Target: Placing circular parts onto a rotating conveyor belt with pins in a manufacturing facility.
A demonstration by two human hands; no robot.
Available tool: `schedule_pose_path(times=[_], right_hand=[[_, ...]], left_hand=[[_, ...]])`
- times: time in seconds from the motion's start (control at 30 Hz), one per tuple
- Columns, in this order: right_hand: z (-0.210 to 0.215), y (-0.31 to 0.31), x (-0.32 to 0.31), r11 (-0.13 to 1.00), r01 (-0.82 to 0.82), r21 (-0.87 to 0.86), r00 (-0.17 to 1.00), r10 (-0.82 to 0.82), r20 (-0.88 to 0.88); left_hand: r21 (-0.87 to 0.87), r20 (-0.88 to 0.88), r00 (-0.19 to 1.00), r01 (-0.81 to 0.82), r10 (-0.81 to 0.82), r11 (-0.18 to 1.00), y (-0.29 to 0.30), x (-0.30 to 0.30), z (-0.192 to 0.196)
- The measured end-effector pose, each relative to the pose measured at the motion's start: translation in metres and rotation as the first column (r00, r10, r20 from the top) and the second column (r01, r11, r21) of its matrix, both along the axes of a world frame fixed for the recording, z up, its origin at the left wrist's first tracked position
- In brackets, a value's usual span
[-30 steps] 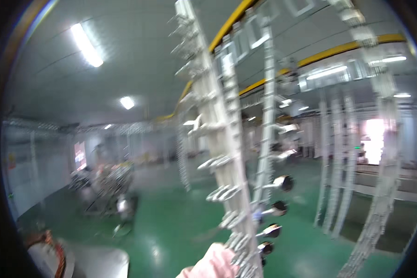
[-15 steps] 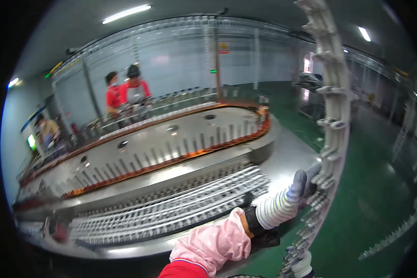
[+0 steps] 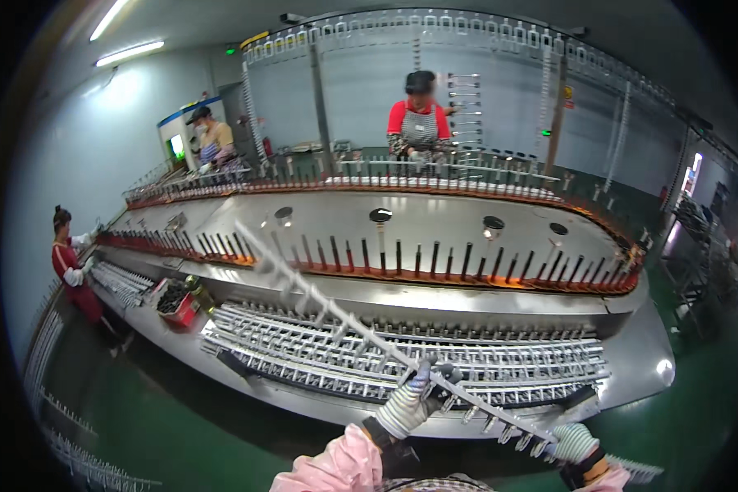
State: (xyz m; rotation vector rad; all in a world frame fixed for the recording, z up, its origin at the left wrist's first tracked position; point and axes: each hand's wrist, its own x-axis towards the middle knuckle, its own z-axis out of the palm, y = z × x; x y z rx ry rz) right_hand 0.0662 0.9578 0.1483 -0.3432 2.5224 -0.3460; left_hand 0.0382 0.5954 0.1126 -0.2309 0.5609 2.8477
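Observation:
A long pale metal rack bar (image 3: 361, 331) with short clip-like prongs slants across the view, its far end high at the left and its near end low at the right. My left hand (image 3: 403, 408), in a striped glove with dark fingertips, is closed round the bar near its middle. Lower down, toward the near end, my right hand (image 3: 576, 443) in a similar glove also grips it. Part of the right hand's fingers is hidden by the prongs. Beyond the held bar, several similar racks (image 3: 541, 357) lie side by side on the metal worktable (image 3: 641, 361).
An oval conveyor track (image 3: 533, 284) with upright pins runs behind the worktable. A red box (image 3: 177, 302) of small dark parts sits left of the racks. Co-workers stand across the conveyor (image 3: 418, 123), at the back left (image 3: 213, 141) and far left (image 3: 72, 262). More racks (image 3: 43, 353) are at the left.
The rack bar has swung from upright at my right to a slant over the worktable. My view has turned, and both hands, still on the bar, now show in front of me.

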Motion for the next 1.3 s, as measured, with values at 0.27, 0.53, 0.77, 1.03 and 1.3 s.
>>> schedule_pose_path(times=[0.27, 0.53, 0.77, 1.03, 1.3], right_hand=[[-0.068, -0.017, -0.154, 0.928, -0.357, 0.103, 0.922, 0.368, -0.118], [-0.139, -0.146, -0.230, 0.790, -0.569, -0.227, 0.803, 0.476, -0.358], [-0.172, -0.157, -0.241, 0.813, -0.451, -0.368, 0.831, 0.533, 0.161], [-0.168, -0.131, -0.211, 0.816, -0.460, -0.350, 0.674, 0.577, 0.462], [-0.130, -0.158, -0.133, 0.832, -0.545, -0.098, 0.819, 0.554, 0.150]], left_hand=[[0.021, 0.339, 0.913, -0.246, 0.225, 0.969, -0.029, -0.039, -0.111], [-0.654, 0.220, 0.752, -0.360, 0.622, 0.666, -0.131, -0.057, -0.164], [-0.661, 0.272, 0.723, -0.340, 0.636, 0.669, -0.192, -0.025, -0.208], [-0.438, 0.073, 0.931, -0.292, 0.358, 0.850, -0.163, 0.009, -0.123], [-0.218, 0.407, 0.821, -0.338, 0.400, 0.916, -0.175, 0.023, -0.198]])
